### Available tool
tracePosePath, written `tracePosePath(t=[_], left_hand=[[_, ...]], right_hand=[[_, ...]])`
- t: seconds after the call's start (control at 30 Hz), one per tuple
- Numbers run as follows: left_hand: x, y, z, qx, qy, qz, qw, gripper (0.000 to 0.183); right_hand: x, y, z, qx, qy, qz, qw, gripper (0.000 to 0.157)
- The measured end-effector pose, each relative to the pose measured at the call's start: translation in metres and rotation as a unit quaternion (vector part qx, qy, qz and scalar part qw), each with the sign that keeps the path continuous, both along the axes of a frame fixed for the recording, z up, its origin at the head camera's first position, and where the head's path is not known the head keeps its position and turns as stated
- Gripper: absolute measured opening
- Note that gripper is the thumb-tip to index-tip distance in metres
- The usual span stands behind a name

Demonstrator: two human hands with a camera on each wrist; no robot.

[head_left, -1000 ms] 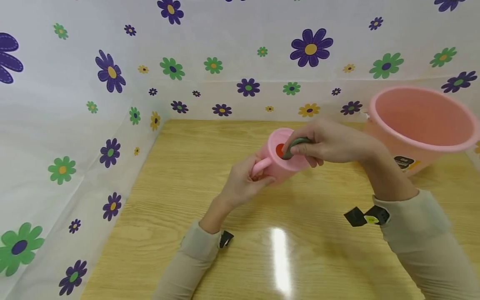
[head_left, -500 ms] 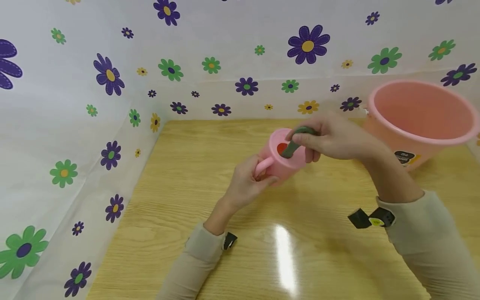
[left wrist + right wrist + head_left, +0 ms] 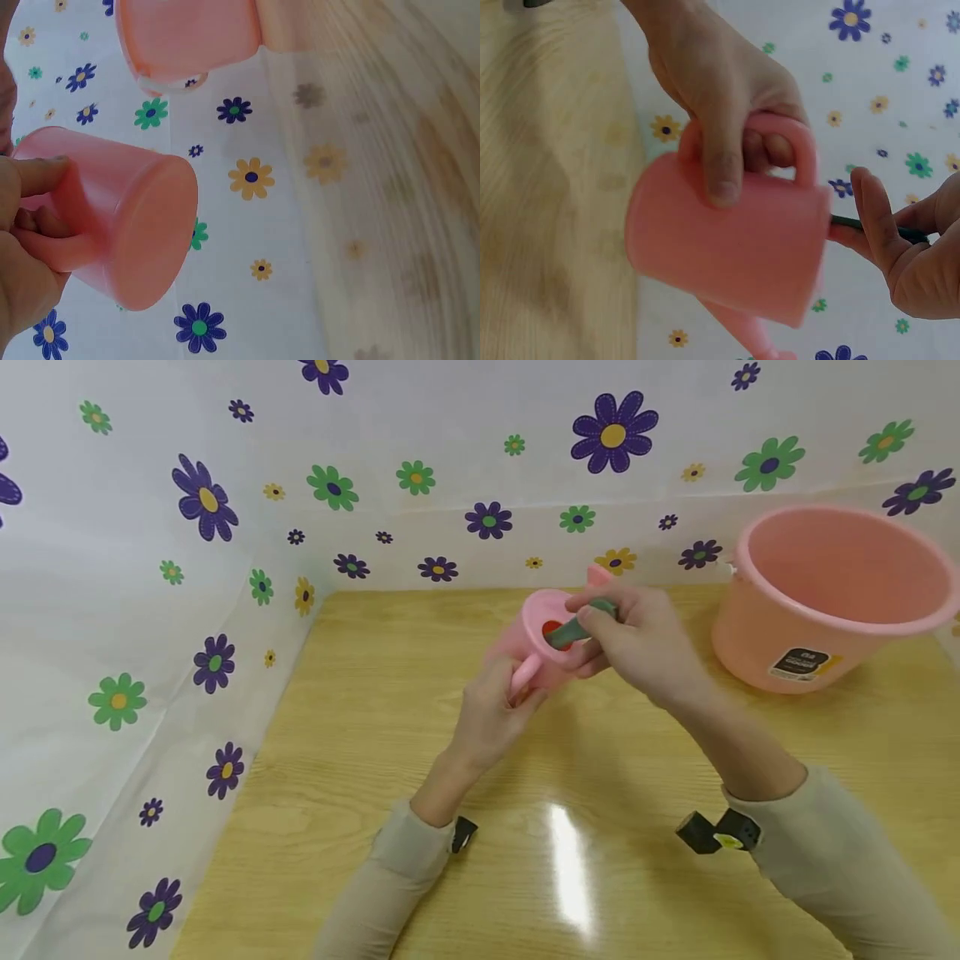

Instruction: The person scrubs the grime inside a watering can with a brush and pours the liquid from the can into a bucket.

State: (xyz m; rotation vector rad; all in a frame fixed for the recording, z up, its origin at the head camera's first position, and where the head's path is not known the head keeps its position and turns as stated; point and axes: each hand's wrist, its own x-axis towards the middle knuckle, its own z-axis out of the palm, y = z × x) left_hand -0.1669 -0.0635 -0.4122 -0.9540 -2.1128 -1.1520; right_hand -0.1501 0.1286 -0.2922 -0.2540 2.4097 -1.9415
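Observation:
A pink cup [image 3: 525,647] with a handle and a spout [image 3: 597,575] is held tilted above the wooden table [image 3: 420,710], its mouth towards me. My left hand [image 3: 504,697] grips its handle, thumb on the side wall, as the right wrist view shows for the cup [image 3: 727,247] and left hand [image 3: 720,97]. My right hand [image 3: 626,639] pinches a grey-green stick-like tool [image 3: 573,628] whose end reaches into the cup's mouth. Something red [image 3: 552,632] shows inside. In the left wrist view the cup's flat bottom [image 3: 146,232] faces the camera.
A large pink bucket [image 3: 825,602] with a label stands upright at the back right of the table. White sheets printed with flowers [image 3: 225,510] wall in the table at the back and left. Bare tabletop lies in front of both hands.
Both hands have carried the cup a little to the left and away from me. The spout now shows behind my right hand. The tool stays at the cup's mouth.

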Motion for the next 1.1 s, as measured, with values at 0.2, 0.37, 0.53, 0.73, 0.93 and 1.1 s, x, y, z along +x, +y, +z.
tracePosePath(t=[0.2, 0.37, 0.53, 0.73, 0.93, 1.1], left_hand=[[0.001, 0.002, -0.004, 0.012, -0.004, 0.017, 0.9998, 0.033], [0.0, 0.01, -0.004, -0.004, -0.013, -0.005, 0.9999, 0.029], [0.002, 0.007, -0.003, -0.016, 0.01, 0.005, 0.9998, 0.03], [0.002, 0.006, -0.004, -0.039, 0.021, 0.017, 0.9989, 0.029], [0.002, 0.006, -0.008, -0.043, 0.031, 0.02, 0.9984, 0.031], [0.002, 0.008, -0.009, -0.061, 0.057, 0.008, 0.9965, 0.031]], right_hand=[[0.001, -0.006, -0.002, -0.033, 0.0, -0.004, 0.999, 0.025], [0.003, 0.0, -0.005, -0.027, -0.014, -0.01, 0.999, 0.023], [-0.004, 0.008, -0.005, -0.032, -0.084, 0.034, 0.995, 0.022], [-0.004, 0.012, 0.002, -0.085, -0.098, 0.033, 0.991, 0.016], [-0.008, 0.013, -0.01, -0.204, -0.153, 0.013, 0.967, 0.007], [-0.007, 0.018, -0.012, -0.255, -0.17, -0.017, 0.952, 0.009]])
